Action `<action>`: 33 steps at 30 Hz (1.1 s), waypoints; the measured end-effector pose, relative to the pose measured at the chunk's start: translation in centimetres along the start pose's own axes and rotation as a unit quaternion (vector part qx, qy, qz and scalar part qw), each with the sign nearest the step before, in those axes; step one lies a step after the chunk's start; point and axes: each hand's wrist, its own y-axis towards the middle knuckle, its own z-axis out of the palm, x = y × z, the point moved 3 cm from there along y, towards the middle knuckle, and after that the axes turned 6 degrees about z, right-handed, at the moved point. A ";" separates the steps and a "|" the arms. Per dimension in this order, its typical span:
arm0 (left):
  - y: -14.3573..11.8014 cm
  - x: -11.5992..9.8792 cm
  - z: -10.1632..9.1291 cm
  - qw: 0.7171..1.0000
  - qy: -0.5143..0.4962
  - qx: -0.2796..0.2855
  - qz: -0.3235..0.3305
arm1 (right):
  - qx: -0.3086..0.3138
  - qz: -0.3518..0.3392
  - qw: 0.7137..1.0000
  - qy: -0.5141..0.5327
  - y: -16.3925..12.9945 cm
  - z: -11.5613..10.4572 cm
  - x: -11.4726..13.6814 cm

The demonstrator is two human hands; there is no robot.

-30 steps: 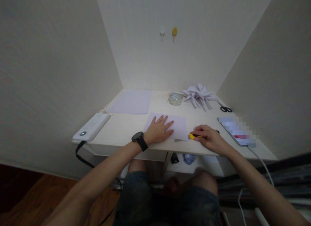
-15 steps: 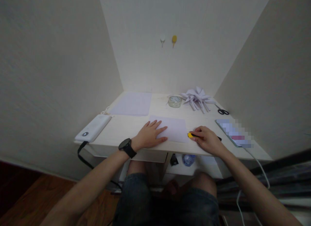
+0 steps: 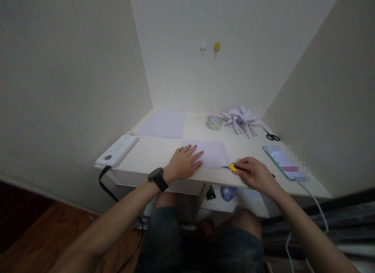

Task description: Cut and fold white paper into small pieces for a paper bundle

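Two hands were at work near the front edge of the surface [image 3: 152, 153]. The left hand [image 3: 183, 163], a dark watch [image 3: 157, 176] on its wrist, lay flat with fingers spread on the near left part of a pale sheet of paper [image 3: 211, 152], pinning it down. The right hand [image 3: 255, 174] was curled around a small yellow-and-black cutter [image 3: 235, 167], pinching it between thumb and fingers, with the yellow tip touching the sheet's near right corner, close to the front edge. I could not tell whether a blade was out.

From where I stood the sheet looked whole and unfolded, so I judged the cutting hardly begun, with nearly all of it left. A heap of folded paper shapes [image 3: 240, 119] lay near the back right corner, which suggested some pieces were already made.

A second flat sheet [image 3: 162, 123] rested at the back left. A roll of clear tape [image 3: 214, 122] sat just beside the heap, and scissors [image 3: 272, 136] lay near the right edge. A phone [image 3: 285, 162] on a white cable lay at the front right, and a white power bank [image 3: 117, 150] sat at the front left corner.
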 end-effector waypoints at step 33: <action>-0.2 -1.0 -0.3 0.995 0.046 -0.061 -0.058 | -0.064 0.126 0.983 -0.115 -2.0 -0.4 3.5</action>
